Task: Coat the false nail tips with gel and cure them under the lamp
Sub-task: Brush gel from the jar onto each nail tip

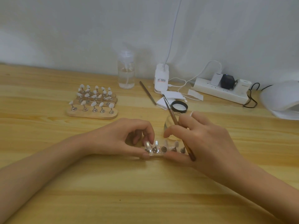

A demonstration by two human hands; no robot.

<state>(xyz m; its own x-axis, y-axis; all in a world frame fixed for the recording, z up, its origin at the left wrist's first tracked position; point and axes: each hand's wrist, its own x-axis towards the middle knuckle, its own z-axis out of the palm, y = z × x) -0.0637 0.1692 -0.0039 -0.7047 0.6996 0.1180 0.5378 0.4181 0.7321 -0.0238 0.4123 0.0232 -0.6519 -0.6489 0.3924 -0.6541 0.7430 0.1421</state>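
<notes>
The left hand [129, 138] pinched one end of the clear nail-tip stand [159, 153] at frame centre on the worktop [145, 191]; the right hand [205, 139], fingers curled, gripped its other end and a brush [169, 109].

Backdrop: plain off-white wall [64, 29], matte, with soft blurry shadows on it. It meets the table [113, 191] in a straight line across the upper half of the view. Table is light yellowish wood, with long grain streaks running left to right. Light is even and diffuse, shadows faint. Back right: white power strip [208, 90] along the wall, three plugs in it, white and black cables trailing. Beside it, a white clip lamp base [161, 80], its thin neck [174, 29] rising out of frame.
</notes>
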